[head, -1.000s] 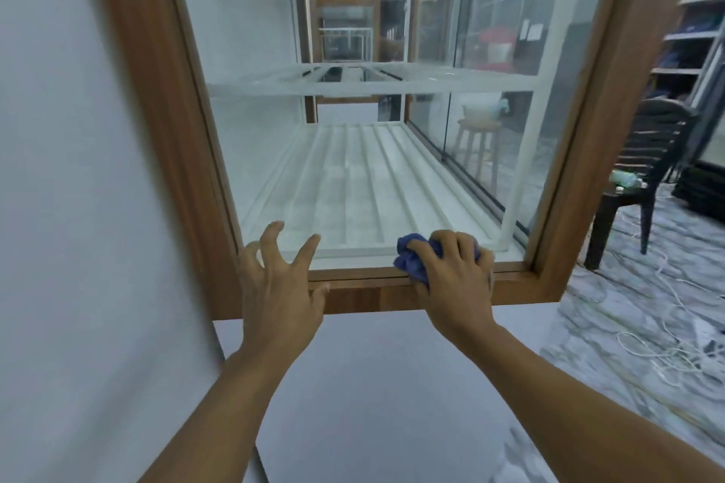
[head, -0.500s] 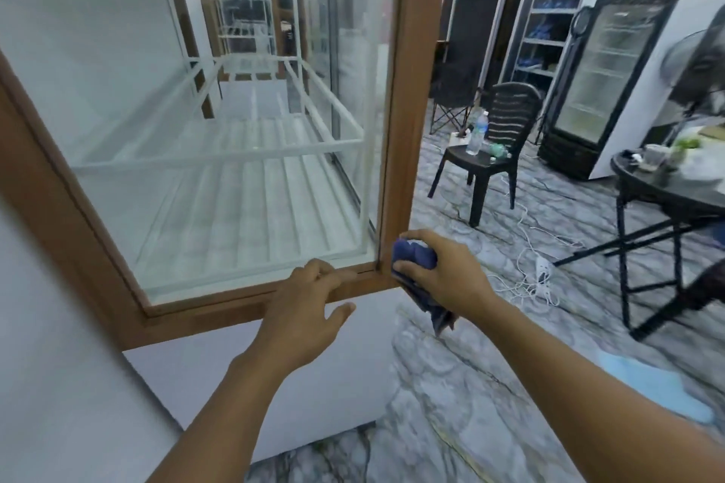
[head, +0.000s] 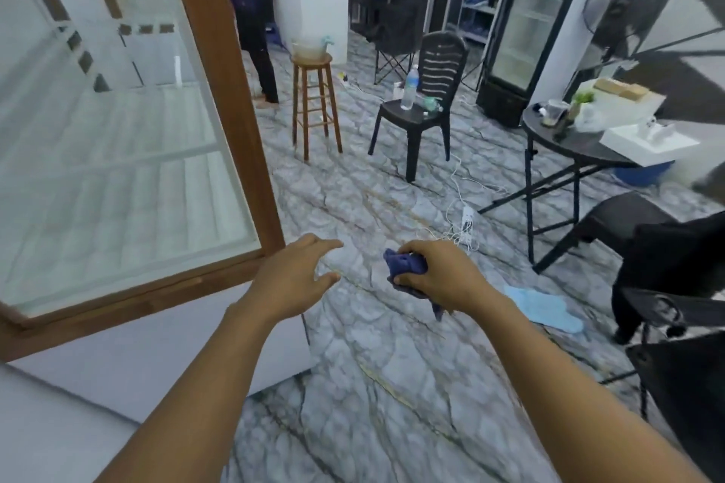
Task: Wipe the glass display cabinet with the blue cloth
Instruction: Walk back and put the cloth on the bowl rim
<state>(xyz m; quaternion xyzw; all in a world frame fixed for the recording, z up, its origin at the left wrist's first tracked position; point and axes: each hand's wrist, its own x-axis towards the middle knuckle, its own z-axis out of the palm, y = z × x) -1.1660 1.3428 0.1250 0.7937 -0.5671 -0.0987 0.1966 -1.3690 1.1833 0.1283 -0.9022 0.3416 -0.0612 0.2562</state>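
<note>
The glass display cabinet (head: pixel 219 63) with its brown wooden frame fills the left of the head view, white shelves showing through the pane. My right hand (head: pixel 439 274) is shut on the crumpled dark blue cloth (head: pixel 404 265), held over the floor to the right of the cabinet and apart from it. My left hand (head: pixel 294 278) hovers with fingers spread just past the frame's lower right corner, holding nothing and not touching the glass.
A wooden stool (head: pixel 314 102) and a black plastic chair (head: pixel 427 106) with a water bottle stand ahead. A round black table (head: pixel 569 141) is at right, a black chair (head: pixel 674 286) nearer. A power strip with cables (head: pixel 467 220) and a light blue cloth (head: pixel 541 308) lie on the marble floor. A person (head: pixel 251 12) stands behind the cabinet.
The view has swung right, away from the cabinet front. My right hand with the cloth has come off the frame's lower corner and moved right; my left hand has left the frame too.
</note>
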